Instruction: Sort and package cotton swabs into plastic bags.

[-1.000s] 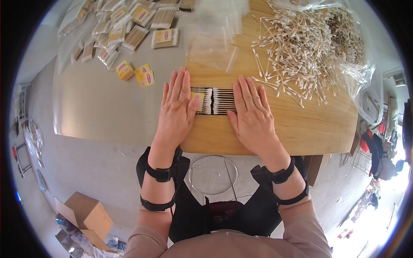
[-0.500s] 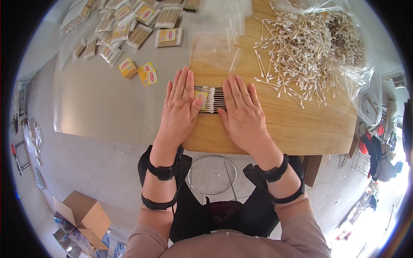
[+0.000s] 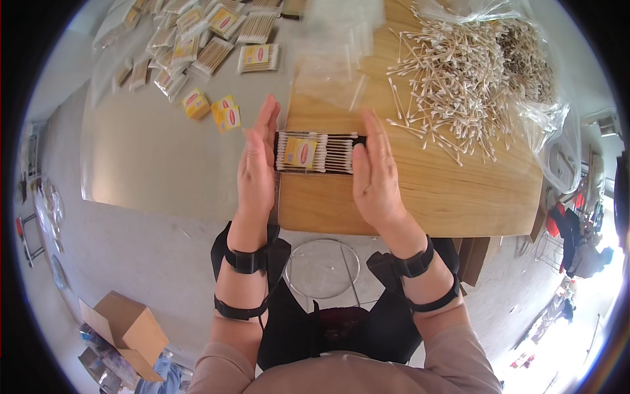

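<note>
A row of white-tipped cotton swabs (image 3: 338,155) lies side by side in a flat dark holder (image 3: 359,140) near the table's front edge. On the left part of the row rests a yellow card (image 3: 300,152) with a red oval. My left hand (image 3: 256,172) stands on its side at the holder's left end, fingers stretched and palm turned inward. Facing it at the right end is my right hand (image 3: 379,176), fingers straight and thumb close to the swab ends. Neither hand grips anything. Whether the palms touch the holder's ends, I cannot tell.
A big heap of loose cotton swabs (image 3: 459,79) spills from a clear bag at the right. Clear plastic sleeves (image 3: 331,62) lie at the back middle. Packed swab bundles (image 3: 213,56) fill the back left, with yellow cards (image 3: 226,113) in front of them.
Both hands were flat, palms down over the row's ends. They have turned onto their sides and moved apart, uncovering the yellow card and more swabs.
</note>
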A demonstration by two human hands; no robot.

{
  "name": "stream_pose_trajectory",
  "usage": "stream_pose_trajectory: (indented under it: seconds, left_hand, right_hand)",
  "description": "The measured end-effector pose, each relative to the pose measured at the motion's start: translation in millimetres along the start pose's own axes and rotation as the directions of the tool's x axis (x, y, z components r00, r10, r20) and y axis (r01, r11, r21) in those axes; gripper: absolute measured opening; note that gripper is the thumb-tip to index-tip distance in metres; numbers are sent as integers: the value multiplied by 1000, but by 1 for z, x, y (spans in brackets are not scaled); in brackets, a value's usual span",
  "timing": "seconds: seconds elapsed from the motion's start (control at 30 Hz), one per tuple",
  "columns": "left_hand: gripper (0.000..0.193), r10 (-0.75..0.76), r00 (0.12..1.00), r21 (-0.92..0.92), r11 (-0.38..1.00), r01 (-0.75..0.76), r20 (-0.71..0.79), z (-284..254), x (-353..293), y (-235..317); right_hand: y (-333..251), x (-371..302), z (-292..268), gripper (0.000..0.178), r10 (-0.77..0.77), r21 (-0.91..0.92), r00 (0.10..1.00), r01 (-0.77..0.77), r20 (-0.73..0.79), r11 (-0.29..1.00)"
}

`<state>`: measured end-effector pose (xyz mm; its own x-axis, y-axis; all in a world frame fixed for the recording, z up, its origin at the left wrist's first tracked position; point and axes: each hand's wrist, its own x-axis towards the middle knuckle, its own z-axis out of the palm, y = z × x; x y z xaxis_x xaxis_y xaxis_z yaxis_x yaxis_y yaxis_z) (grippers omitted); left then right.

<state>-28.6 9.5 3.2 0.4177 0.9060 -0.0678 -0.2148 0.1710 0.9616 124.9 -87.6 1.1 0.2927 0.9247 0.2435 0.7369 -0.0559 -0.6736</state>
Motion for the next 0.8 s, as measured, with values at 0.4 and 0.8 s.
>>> stream_pose_trajectory:
  seconds: [0.4, 0.8]
  left_hand:
    - [72, -198, 972, -501, 858, 109, -128, -8, 12, -5]
    - [69, -183, 976, -546, 833, 92, -115, -8, 10, -3]
  right_hand:
    - [-13, 3, 18, 47, 246, 657, 968, -151, -54, 738]
    - [-23, 9, 32, 48, 239, 731, 971, -149, -20, 666]
